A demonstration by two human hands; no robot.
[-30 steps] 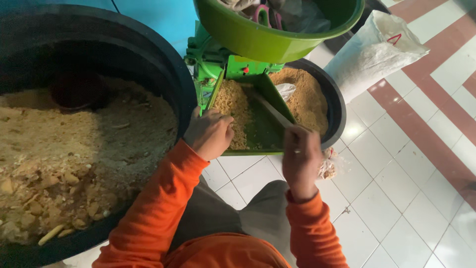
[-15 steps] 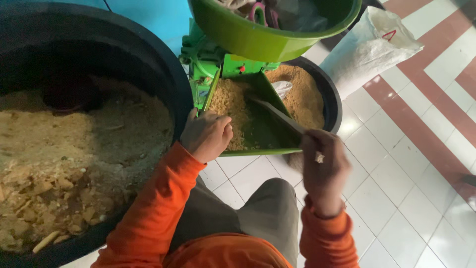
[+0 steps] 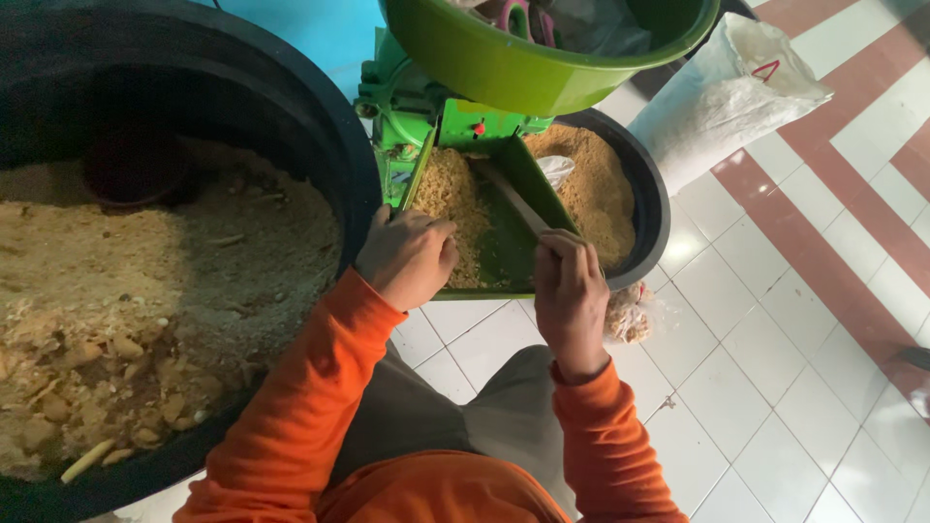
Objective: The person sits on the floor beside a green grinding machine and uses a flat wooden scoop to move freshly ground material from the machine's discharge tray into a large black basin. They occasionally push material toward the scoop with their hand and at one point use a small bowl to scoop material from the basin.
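A green feed chute (image 3: 518, 179) of a green grinding machine (image 3: 426, 111) holds yellow-brown crumbly meal (image 3: 450, 199). My left hand (image 3: 409, 257) rests closed on the chute's left edge, touching the meal. My right hand (image 3: 570, 291) grips a thin wooden stick (image 3: 513, 199) that lies across the chute with its tip towards the machine's mouth. Both sleeves are orange.
A large black tub (image 3: 320, 126) of coarse brown meal with chunks stands at the left. A smaller black basin (image 3: 651, 208) of fine meal sits under the chute. A green hopper bowl (image 3: 504, 68) is above. A white sack (image 3: 727, 97) lies on the tiled floor at right; a small plastic bag (image 3: 630, 315) is near my right hand.
My right hand drew back towards the chute's near edge, then moved forward again with the stick, pushing it deeper into the chute. My left hand stayed on the chute's left edge.
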